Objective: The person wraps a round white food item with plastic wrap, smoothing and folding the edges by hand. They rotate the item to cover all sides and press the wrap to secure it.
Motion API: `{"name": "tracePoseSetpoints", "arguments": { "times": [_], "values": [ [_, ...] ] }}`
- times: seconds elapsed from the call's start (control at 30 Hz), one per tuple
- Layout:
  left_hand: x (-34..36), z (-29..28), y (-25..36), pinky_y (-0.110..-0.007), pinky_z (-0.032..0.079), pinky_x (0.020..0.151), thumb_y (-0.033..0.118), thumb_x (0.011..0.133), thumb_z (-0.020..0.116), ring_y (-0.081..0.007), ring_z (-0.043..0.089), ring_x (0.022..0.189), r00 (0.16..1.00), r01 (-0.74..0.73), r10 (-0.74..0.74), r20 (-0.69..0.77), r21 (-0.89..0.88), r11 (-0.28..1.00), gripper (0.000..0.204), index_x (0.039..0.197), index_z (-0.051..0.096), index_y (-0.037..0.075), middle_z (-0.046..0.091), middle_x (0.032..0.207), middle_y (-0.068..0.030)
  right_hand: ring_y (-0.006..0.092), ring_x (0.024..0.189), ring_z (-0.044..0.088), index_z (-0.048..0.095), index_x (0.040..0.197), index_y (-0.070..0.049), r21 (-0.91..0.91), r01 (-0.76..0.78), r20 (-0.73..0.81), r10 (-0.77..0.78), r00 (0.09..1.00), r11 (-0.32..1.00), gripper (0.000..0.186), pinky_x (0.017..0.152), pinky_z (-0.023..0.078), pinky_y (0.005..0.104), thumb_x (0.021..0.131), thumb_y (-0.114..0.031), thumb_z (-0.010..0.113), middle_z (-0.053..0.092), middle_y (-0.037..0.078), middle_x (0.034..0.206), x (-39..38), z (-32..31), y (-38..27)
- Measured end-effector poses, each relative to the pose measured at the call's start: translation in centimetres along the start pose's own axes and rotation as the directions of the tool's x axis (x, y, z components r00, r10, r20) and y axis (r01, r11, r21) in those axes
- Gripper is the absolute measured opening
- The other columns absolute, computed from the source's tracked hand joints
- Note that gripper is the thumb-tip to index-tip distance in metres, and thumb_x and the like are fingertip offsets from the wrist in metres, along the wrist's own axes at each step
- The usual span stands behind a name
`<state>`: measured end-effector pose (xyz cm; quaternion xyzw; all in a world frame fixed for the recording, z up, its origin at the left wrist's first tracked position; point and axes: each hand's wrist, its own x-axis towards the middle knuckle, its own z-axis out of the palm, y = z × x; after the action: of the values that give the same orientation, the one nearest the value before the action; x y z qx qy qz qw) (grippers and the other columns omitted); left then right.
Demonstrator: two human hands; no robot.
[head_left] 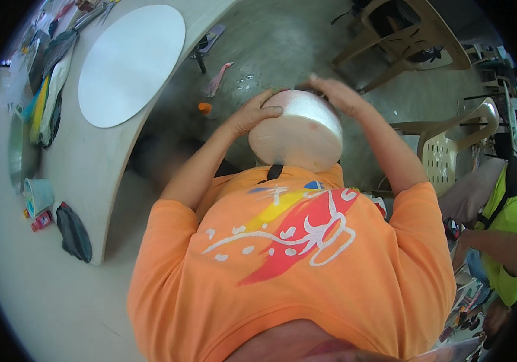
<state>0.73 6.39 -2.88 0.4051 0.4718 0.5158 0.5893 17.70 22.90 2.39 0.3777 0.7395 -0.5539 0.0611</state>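
While the person in the orange printed t-shirt is looking down over their own chest, both hands are holding a thick round white foam block out in front, above the grey concrete floor. The left hand is gripping the block's left edge with the fingers curled over the top rim, and the right hand is lying flatter, pressing over the far top edge, so it's grasping too rather than hanging loose. The block is up in the air near the chest, not touching the pale curved bench off to the left. As for how far along things are, I'd guess fairly early: the block looks plain apart from a faint pinkish smudge on its side, and a flat white round disc is lying bare on the bench, well apart from the hands. Packaging-wise there's not much: a small red and pink tube-like container is sitting at the bench's near edge beside a pale blue cup and a dark folded cloth, and yellow and green fabric pieces are piled further back. Can't make out any labels. Another person in a lime-green top is sitting at the right by beige plastic chairs.
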Motion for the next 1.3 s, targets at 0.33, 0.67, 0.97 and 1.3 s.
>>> {"name": "tracePoseSetpoints", "arguments": {
  "times": [0.33,0.67,0.97,1.3],
  "values": [
    [0.3,0.0,0.7,-0.030,0.036,0.095,0.037,0.073,0.062,-0.0211,0.046,0.113,1.000,0.029,-0.029,-0.004,0.057,0.998,0.067,0.128,0.043,0.004,0.050,0.121,-0.0129,0.0322,0.120,0.043,0.018,0.140,-0.002,-0.026,0.192,-0.210,-0.193,0.958,0.981,0.088,0.099,0.032,0.0368,0.079,-0.059,0.049,0.033,0.022,0.137,-6.6,3.0,6.1],
    [1.2,0.7,1.2,-0.030,0.040,0.088,0.046,0.076,0.058,-0.0228,0.054,0.103,0.991,0.130,-0.130,-0.027,0.401,0.907,0.060,0.116,0.053,0.002,0.058,0.109,-0.0163,0.0225,0.089,0.060,0.052,0.113,0.007,-0.121,-0.092,0.257,0.121,0.959,0.988,0.067,0.075,0.047,0.0311,0.080,-0.052,0.054,0.059,0.020,0.104,-2.5,0.5,-2.0],
    [4.3,0.7,2.5,-0.033,0.043,0.077,0.050,0.079,0.053,-0.0225,0.055,0.092,0.987,-0.025,-0.056,0.152,0.486,0.874,0.056,0.106,0.059,0.002,0.058,0.103,-0.0176,0.0184,0.094,0.056,0.053,0.115,0.001,0.221,-0.225,0.004,0.230,0.973,0.949,0.051,0.082,0.045,0.0305,0.089,-0.043,0.048,0.060,0.011,0.104,-0.2,-1.2,1.6],
    [4.6,2.2,3.3,-0.035,0.043,0.084,0.053,0.076,0.054,-0.0265,0.050,0.107,0.960,0.257,-0.280,-0.014,0.445,0.858,0.069,0.120,0.050,0.001,0.049,0.119,-0.0212,0.0231,0.112,0.047,0.038,0.130,0.001,-0.224,0.082,0.086,-0.064,0.994,0.971,0.087,0.095,0.035,0.0309,0.058,-0.034,0.071,0.050,0.015,0.121,-4.6,0.5,-2.5]
  ]
}}
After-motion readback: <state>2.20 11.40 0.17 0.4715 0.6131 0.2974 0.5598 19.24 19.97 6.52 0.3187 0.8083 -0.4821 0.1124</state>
